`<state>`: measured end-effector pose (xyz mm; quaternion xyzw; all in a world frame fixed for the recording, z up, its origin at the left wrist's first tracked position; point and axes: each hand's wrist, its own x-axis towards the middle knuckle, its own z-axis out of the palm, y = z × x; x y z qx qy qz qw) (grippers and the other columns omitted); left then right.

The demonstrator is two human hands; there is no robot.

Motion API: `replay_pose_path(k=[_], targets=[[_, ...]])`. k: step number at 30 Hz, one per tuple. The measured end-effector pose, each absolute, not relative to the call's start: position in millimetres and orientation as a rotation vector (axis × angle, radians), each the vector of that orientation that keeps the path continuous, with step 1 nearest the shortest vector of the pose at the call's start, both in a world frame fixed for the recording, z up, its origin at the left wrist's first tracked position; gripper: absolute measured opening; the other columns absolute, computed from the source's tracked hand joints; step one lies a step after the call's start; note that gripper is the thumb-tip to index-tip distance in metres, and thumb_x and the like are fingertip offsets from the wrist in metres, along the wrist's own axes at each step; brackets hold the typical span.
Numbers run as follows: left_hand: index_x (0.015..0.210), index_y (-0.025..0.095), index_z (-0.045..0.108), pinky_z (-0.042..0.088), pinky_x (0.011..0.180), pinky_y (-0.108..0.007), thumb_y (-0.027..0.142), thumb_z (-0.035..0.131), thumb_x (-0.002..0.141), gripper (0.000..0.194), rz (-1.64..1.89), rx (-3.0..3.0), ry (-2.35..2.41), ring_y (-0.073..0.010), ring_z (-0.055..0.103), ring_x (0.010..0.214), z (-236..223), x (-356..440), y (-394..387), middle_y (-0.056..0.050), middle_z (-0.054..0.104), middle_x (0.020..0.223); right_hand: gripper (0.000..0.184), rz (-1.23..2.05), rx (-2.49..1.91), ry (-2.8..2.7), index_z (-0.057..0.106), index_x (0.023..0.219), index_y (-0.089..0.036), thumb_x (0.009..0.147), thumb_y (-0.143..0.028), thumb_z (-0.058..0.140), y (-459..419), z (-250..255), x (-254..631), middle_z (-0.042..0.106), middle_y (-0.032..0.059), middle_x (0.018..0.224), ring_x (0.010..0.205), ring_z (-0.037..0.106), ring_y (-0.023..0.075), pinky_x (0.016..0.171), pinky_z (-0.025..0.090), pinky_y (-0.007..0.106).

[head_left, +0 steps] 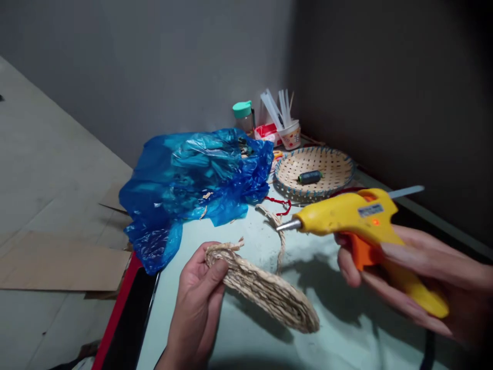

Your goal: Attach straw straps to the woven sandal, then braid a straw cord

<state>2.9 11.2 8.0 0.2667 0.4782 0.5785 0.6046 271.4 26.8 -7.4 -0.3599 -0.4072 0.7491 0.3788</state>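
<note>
By the left grip (202,290), the coiled braided strip (269,290) is pinched at one end between thumb and fingers above the table (241,228), apparently so that its long side is left exposed. By the right grip (419,277), the yellow glue gun (342,213) is held around its handle, its nozzle pointed leftward, above and apart from the strip; fingers are set about the orange trigger (361,252), though whether it is squeezed cannot be told. Clear sticks (270,107) are stood in the paper cup (290,137), presumably for easy reach, and the dark spool (309,178) is probably kept from rolling by the woven basket (329,159). A label (370,209) is carried by the gun, but no wording can be read
</note>
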Motion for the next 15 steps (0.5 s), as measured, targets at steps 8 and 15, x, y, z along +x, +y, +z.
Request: replay_pose_path(k=[8, 15], targets=[[0.121, 0.026, 0.058, 0.052, 0.079, -0.023, 0.022, 0.075, 0.079, 0.046, 1.39, 0.629, 1.059, -0.0134, 0.066, 0.08, 12.9, 0.4, 10.2, -0.002, 0.07, 0.095, 0.036, 1.978, -0.892, -0.887, 0.075, 0.084, -0.019, 0.088, -0.051, 0.058, 23.3, -15.9, 277.9, 0.043, 0.0019, 0.051, 0.035, 0.025, 0.0045, 0.031, 0.02, 0.017], [0.122, 0.024, 0.061, 0.052, 0.083, -0.031, 0.027, 0.079, 0.073, 0.052, 1.47, 0.682, 1.116, -0.0201, 0.069, 0.085, 12.2, 3.4, 6.3, -0.006, 0.073, 0.099, 0.037, 1.894, -0.984, -0.678, 0.074, 0.086, -0.014, 0.073, -0.049, 0.076, 11.5, -9.4, 283.6, 0.057, 0.008, 0.063, 0.036, 0.032, 0.004, 0.028, 0.028, 0.013]])
